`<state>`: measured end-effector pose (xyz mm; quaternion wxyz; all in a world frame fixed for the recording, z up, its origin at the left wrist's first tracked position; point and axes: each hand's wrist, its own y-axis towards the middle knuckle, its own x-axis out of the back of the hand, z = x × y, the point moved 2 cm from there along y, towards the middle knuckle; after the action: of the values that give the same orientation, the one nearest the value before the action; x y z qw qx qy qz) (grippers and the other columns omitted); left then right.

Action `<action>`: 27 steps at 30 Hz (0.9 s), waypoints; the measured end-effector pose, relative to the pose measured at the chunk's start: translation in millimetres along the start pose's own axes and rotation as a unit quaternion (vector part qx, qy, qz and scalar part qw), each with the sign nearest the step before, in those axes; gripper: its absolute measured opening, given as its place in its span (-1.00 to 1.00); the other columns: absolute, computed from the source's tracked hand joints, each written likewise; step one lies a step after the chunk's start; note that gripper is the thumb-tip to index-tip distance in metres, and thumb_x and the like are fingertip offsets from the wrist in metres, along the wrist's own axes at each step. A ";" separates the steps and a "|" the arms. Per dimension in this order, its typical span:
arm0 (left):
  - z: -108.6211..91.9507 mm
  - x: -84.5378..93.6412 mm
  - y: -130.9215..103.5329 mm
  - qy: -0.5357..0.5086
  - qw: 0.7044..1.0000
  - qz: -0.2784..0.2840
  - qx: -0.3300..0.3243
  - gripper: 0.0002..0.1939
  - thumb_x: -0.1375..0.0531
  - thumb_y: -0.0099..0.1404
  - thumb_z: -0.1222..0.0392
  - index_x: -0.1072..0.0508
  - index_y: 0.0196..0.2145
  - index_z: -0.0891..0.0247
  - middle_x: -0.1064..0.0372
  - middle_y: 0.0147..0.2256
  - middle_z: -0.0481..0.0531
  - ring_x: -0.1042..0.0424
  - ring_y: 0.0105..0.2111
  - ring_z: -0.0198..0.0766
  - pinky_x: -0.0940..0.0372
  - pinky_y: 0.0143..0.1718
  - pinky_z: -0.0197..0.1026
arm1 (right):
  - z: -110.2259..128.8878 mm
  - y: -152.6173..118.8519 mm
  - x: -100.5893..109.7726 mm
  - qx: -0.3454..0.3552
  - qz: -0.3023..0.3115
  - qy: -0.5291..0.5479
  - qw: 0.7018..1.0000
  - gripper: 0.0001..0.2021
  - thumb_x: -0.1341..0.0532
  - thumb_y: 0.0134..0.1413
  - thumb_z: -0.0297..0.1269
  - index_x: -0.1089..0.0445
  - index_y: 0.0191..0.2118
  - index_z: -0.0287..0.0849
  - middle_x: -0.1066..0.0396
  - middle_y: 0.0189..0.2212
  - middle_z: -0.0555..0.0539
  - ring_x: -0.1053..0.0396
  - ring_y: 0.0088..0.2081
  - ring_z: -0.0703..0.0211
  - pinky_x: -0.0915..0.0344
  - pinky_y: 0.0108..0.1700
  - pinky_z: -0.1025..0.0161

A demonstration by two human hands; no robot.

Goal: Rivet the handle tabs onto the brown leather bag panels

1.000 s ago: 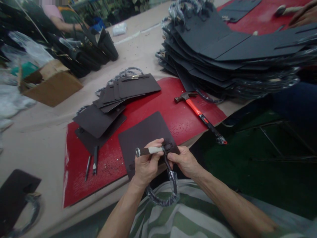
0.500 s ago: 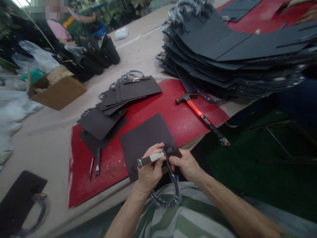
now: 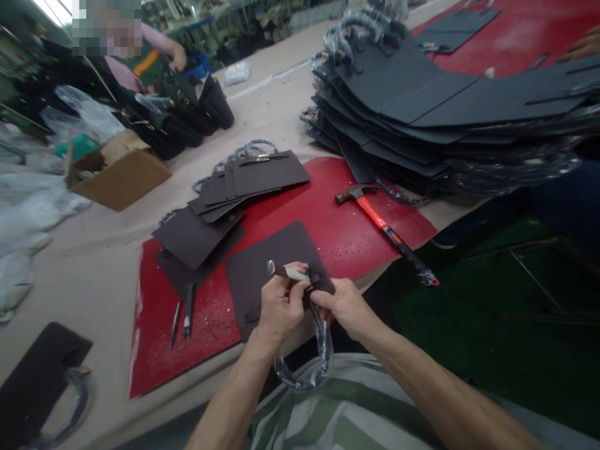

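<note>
My left hand (image 3: 281,309) is closed around a short rod-like tool (image 3: 285,271) with a metal end and a brown and whitish grip; its working tip is hidden at my fingers. Beneath lies a dark brown bag panel (image 3: 274,253), near the table's front edge. A plastic-wrapped bag handle (image 3: 324,353) loops from the panel down toward my striped shirt. My right hand (image 3: 345,306) pinches the base of this handle at the panel's right corner, thumb on top. Both hands nearly meet there, beside a small strap fitting (image 3: 316,277).
A claw hammer (image 3: 375,215) lies right on the red mat (image 3: 335,234). Two slim metal tools, including a chisel-like one (image 3: 188,311), lie left. Panels (image 3: 269,172) are piled behind; a tall stack (image 3: 422,94) stands back right. A co-worker (image 3: 126,72) handles black bags beyond a cardboard box (image 3: 119,181).
The tool in my left hand has tilted, its metal end now higher. My right hand stays at the handle base. The co-worker's arm has come down toward the bags. The view has shifted slightly.
</note>
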<state>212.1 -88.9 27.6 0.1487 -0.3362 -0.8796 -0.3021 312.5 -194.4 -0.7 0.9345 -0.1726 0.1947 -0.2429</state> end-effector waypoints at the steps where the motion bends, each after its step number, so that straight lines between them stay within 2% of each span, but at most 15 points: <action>1: 2.7 -0.7 1.3 0.001 1.000 0.004 0.007 -0.87 -0.14 0.31 0.33 -0.46 -0.21 0.24 -0.53 -0.17 0.10 -0.52 -0.12 -0.18 -0.42 -0.03 -0.12 | 3.1 0.9 -0.5 -0.007 -0.003 -0.027 1.000 -0.87 -0.25 -0.10 -0.24 -0.35 -0.51 -0.18 -0.32 -0.72 0.03 -0.27 -0.70 0.21 -0.20 -0.68 0.36; 5: 11.5 -7.6 -3.3 0.012 1.000 0.011 -0.002 -0.90 -0.14 0.29 0.33 -0.44 -0.26 0.24 -0.52 -0.17 0.11 -0.52 -0.11 -0.17 -0.42 -0.04 -0.12 | 9.0 -3.5 4.7 -0.012 0.005 -0.152 0.988 -0.85 -0.19 -0.04 -0.30 -0.34 -0.57 -0.18 -0.34 -0.71 0.00 -0.33 -0.68 0.18 -0.19 -0.69 0.37; 8: 12.6 -13.5 -9.1 0.019 0.999 0.016 -0.029 -0.89 -0.14 0.28 0.35 -0.42 -0.25 0.23 -0.51 -0.15 0.11 -0.51 -0.08 -0.17 -0.42 -0.02 -0.12 | 8.1 -13.3 14.8 -0.022 0.005 -0.200 0.979 -0.82 -0.16 0.01 -0.28 -0.36 -0.55 -0.19 -0.41 -0.65 -0.05 -0.40 -0.62 0.14 -0.23 -0.65 0.36; 10: 11.6 -15.5 -10.6 0.020 0.999 0.020 -0.039 -0.89 -0.14 0.29 0.36 -0.41 -0.24 0.23 -0.50 -0.15 0.11 -0.51 -0.07 -0.18 -0.42 -0.02 -0.13 | 10.2 -21.0 24.8 -0.029 -0.015 -0.226 0.973 -0.79 -0.16 0.05 -0.21 -0.37 -0.52 -0.18 -0.43 -0.61 -0.06 -0.42 -0.60 0.12 -0.25 -0.60 0.32; 12: 10.8 -16.1 -10.5 0.022 0.999 0.025 -0.039 -0.90 -0.13 0.31 0.35 -0.40 -0.25 0.23 -0.50 -0.15 0.11 -0.51 -0.07 -0.18 -0.42 -0.03 -0.14 | 19.6 -27.5 38.5 0.015 -0.051 -0.288 0.956 -0.75 -0.16 0.10 -0.14 -0.40 -0.48 -0.16 -0.44 -0.58 -0.05 -0.42 -0.57 0.11 -0.29 -0.52 0.27; 14: 10.8 -16.3 -9.7 0.024 0.999 0.033 -0.032 -0.91 -0.13 0.31 0.34 -0.40 -0.26 0.22 -0.50 -0.16 0.11 -0.51 -0.08 -0.17 -0.41 -0.03 -0.13 | 36.8 -31.5 56.9 0.113 -0.130 -0.384 0.907 -0.74 -0.16 0.15 -0.10 -0.45 -0.40 -0.15 -0.44 -0.54 -0.06 -0.43 -0.49 0.08 -0.31 -0.40 0.21; 15: 11.1 -16.5 -9.5 0.024 0.999 0.037 -0.027 -0.92 -0.13 0.31 0.33 -0.40 -0.26 0.22 -0.49 -0.16 0.12 -0.51 -0.08 -0.16 -0.41 -0.03 -0.13 | 46.8 -32.3 67.4 0.165 -0.181 -0.436 0.866 -0.75 -0.16 0.16 -0.11 -0.47 -0.33 -0.16 -0.46 -0.48 -0.08 -0.44 -0.43 0.06 -0.31 -0.34 0.18; 17: 11.5 -17.4 -9.1 0.022 0.999 0.043 -0.016 -0.91 -0.13 0.31 0.32 -0.41 -0.24 0.21 -0.49 -0.15 0.12 -0.51 -0.08 -0.16 -0.41 -0.02 -0.13 | 65.1 -29.4 89.0 0.229 -0.276 -0.536 0.764 -0.76 -0.18 0.15 -0.15 -0.46 -0.18 -0.19 -0.47 -0.30 -0.16 -0.45 -0.29 -0.03 -0.31 -0.22 0.12; 19: 11.3 -18.9 -8.8 0.022 0.999 0.045 -0.005 -0.89 -0.14 0.30 0.33 -0.41 -0.22 0.21 -0.49 -0.15 0.12 -0.51 -0.09 -0.15 -0.41 -0.03 -0.12 | 77.8 -18.4 108.7 0.223 -0.309 -0.634 0.673 -0.72 -0.23 0.12 -0.18 -0.42 -0.10 -0.24 -0.42 -0.18 -0.26 -0.41 -0.18 -0.13 -0.30 -0.15 0.07; 21: 10.1 -20.5 -8.2 0.027 0.999 0.042 0.003 -0.87 -0.15 0.28 0.35 -0.42 -0.22 0.21 -0.50 -0.16 0.12 -0.51 -0.11 -0.14 -0.42 -0.05 -0.12 | 85.8 -1.9 125.3 0.173 -0.288 -0.707 0.622 -0.73 -0.24 0.11 -0.19 -0.38 -0.13 -0.26 -0.37 -0.18 -0.31 -0.37 -0.15 -0.19 -0.29 -0.16 0.04; 22: 9.4 -21.3 -7.9 0.028 0.999 0.040 0.006 -0.87 -0.15 0.27 0.36 -0.42 -0.23 0.21 -0.50 -0.17 0.12 -0.51 -0.13 -0.14 -0.42 -0.06 -0.12 | 89.2 6.7 132.2 0.147 -0.272 -0.719 0.622 -0.77 -0.23 0.12 -0.21 -0.37 -0.18 -0.25 -0.36 -0.22 -0.29 -0.36 -0.18 -0.17 -0.28 -0.19 0.05; 23: 8.6 -21.8 -7.5 0.029 0.999 0.036 0.007 -0.86 -0.16 0.26 0.37 -0.43 -0.24 0.21 -0.50 -0.18 0.12 -0.52 -0.14 -0.14 -0.42 -0.08 -0.13 | 92.9 14.7 138.0 0.122 -0.260 -0.708 0.645 -0.84 -0.21 0.11 -0.25 -0.34 -0.23 -0.23 -0.35 -0.28 -0.25 -0.36 -0.24 -0.12 -0.27 -0.24 0.08; 24: 7.8 -22.3 -7.2 0.028 0.999 0.034 0.007 -0.86 -0.16 0.25 0.37 -0.43 -0.24 0.20 -0.50 -0.19 0.11 -0.52 -0.16 -0.15 -0.43 -0.10 -0.14 | 96.8 21.7 142.6 0.095 -0.247 -0.664 0.700 -0.89 -0.21 0.07 -0.30 -0.31 -0.29 -0.20 -0.33 -0.35 -0.19 -0.34 -0.31 -0.05 -0.26 -0.30 0.13; 26: 6.5 -22.6 -6.6 0.027 0.999 0.032 0.005 -0.85 -0.16 0.25 0.38 -0.43 -0.24 0.20 -0.50 -0.21 0.09 -0.52 -0.19 -0.16 -0.42 -0.12 -0.15 | 103.7 32.0 145.6 0.032 -0.196 -0.499 0.844 -0.91 -0.20 -0.04 -0.35 -0.25 -0.37 -0.15 -0.26 -0.48 -0.06 -0.25 -0.46 0.10 -0.21 -0.42 0.21; 27: 5.9 -22.6 -6.3 0.027 0.999 0.032 0.003 -0.84 -0.16 0.25 0.38 -0.43 -0.23 0.20 -0.50 -0.22 0.08 -0.51 -0.19 -0.16 -0.42 -0.11 -0.15 | 106.7 34.5 143.2 0.000 -0.158 -0.407 0.899 -0.90 -0.19 -0.08 -0.35 -0.23 -0.39 -0.14 -0.21 -0.53 -0.02 -0.20 -0.52 0.15 -0.20 -0.47 0.24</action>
<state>223.9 -100.2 9.8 0.1835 -0.3554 -0.8650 -0.3031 489.1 -216.4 37.0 0.8816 -0.2848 -0.2329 -0.2958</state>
